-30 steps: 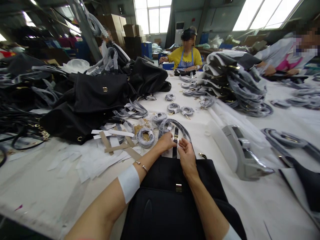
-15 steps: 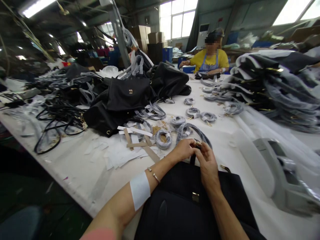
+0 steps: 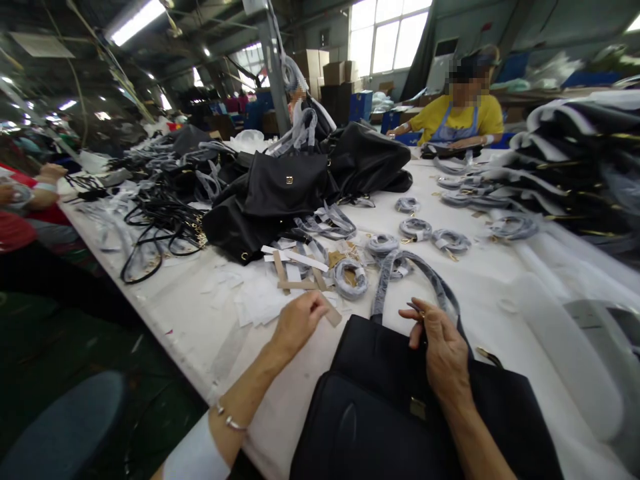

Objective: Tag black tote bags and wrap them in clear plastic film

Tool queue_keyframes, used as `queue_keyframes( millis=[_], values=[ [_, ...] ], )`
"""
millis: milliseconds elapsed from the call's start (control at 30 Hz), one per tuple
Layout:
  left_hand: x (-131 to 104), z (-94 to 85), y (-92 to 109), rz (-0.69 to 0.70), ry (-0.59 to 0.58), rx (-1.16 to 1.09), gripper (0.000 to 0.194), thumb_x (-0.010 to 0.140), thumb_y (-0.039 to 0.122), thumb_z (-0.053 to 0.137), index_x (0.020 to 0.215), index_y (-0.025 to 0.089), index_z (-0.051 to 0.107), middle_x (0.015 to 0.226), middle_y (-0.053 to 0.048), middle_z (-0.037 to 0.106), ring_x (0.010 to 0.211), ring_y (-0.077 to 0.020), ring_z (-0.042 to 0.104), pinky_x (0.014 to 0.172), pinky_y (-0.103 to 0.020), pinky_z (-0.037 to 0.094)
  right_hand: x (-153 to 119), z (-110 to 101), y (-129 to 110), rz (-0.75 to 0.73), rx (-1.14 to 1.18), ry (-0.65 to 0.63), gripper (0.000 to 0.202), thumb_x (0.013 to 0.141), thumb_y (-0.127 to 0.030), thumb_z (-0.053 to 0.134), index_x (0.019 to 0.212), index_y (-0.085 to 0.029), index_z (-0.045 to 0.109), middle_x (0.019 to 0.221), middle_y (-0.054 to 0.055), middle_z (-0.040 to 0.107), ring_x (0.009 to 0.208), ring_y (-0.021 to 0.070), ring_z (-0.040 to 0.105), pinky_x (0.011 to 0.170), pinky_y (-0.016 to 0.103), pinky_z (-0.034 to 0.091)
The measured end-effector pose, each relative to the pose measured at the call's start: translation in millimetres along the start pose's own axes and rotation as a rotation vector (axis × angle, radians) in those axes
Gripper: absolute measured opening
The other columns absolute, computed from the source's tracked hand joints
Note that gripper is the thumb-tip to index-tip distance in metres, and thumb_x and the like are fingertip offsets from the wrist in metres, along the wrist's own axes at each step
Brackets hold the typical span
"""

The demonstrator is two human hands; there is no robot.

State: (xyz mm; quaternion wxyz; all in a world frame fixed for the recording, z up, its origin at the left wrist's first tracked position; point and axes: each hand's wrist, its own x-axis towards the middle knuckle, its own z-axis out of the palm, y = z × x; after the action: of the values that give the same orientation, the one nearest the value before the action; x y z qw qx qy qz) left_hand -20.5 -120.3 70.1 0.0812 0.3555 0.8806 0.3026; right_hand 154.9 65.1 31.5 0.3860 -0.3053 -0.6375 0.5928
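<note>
A black handbag (image 3: 370,427) lies on the table before me, with a gold square clasp (image 3: 418,408) on its front. Its upright handle (image 3: 387,283) is wrapped in clear film. Over the upper part of the bag, my right hand (image 3: 445,353) is closed around a small dark, pointed piece (image 3: 414,307) with a gold glint; its kind is unclear. To the left of the bag, my left hand (image 3: 300,323) is pinched closed beside a brown paper strip (image 3: 334,315). Whether anything is between those fingertips is hidden.
Coiled, film-wrapped straps (image 3: 350,279) and paper slips (image 3: 257,300) lie beyond the bag. Black bags (image 3: 285,183) and loose black straps (image 3: 160,223) are heaped left. Stacked bags (image 3: 565,167) and a grey-white device (image 3: 595,347) are right. A co-worker (image 3: 463,120) sits opposite; another person's arm (image 3: 45,187) shows left.
My left hand has parted from my right and moved left and down toward the paper strips. My right hand stays above the bag with the small piece. The view has turned left.
</note>
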Motion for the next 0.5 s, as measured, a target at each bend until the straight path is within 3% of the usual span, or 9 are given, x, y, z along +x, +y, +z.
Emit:
queue_keyframes(
  millis=[133, 267, 367, 500],
  values=[
    [-18, -43.2, -71, -0.266, 0.173, 0.317, 0.021, 0.09, 0.035, 0.049, 0.075, 0.022, 0.057, 0.076, 0.001, 0.063, 0.069, -0.0162, 0.056, 0.062, -0.026, 0.035, -2, -1, -2, -0.04, -0.168, -0.02, 0.034, 0.087, -0.048, 0.056, 0.1, -0.018, 0.066, 0.076, 0.004, 0.069, 0.066, 0.0173, 0.061, 0.077, 0.034, 0.048],
    [-38, -70.4, -121, -0.325, 0.334, 0.464, 0.017, 0.09, 0.032, 0.046, 0.086, 0.022, 0.06, 0.092, -0.004, 0.063, 0.085, -0.0195, 0.058, 0.069, -0.028, 0.04, -2, -3, 0, -0.039, -0.365, -0.043, 0.038, 0.084, -0.049, 0.056, 0.108, -0.021, 0.068, 0.076, 0.004, 0.069, 0.07, 0.0197, 0.063, 0.068, 0.031, 0.048],
    [-44, -74.6, -136, -0.294, 0.416, 0.294, 0.019, 0.088, 0.034, 0.049, 0.091, 0.021, 0.062, 0.093, -0.004, 0.062, 0.083, -0.0189, 0.059, 0.072, -0.029, 0.044, -1, -3, 4, -0.066, -0.422, -0.063, 0.038, 0.084, -0.048, 0.055, 0.107, -0.021, 0.068, 0.075, 0.003, 0.068, 0.067, 0.0189, 0.062, 0.066, 0.03, 0.048],
    [-41, -59.2, -126, -0.048, 0.358, 0.15, 0.017, 0.088, 0.033, 0.052, 0.089, 0.021, 0.064, 0.092, -0.003, 0.063, 0.089, -0.0188, 0.058, 0.08, -0.031, 0.046, -1, 0, 7, -0.118, -0.453, -0.095, 0.037, 0.084, -0.047, 0.054, 0.106, -0.021, 0.068, 0.077, 0.004, 0.069, 0.069, 0.0196, 0.063, 0.068, 0.032, 0.049]
  ],
)
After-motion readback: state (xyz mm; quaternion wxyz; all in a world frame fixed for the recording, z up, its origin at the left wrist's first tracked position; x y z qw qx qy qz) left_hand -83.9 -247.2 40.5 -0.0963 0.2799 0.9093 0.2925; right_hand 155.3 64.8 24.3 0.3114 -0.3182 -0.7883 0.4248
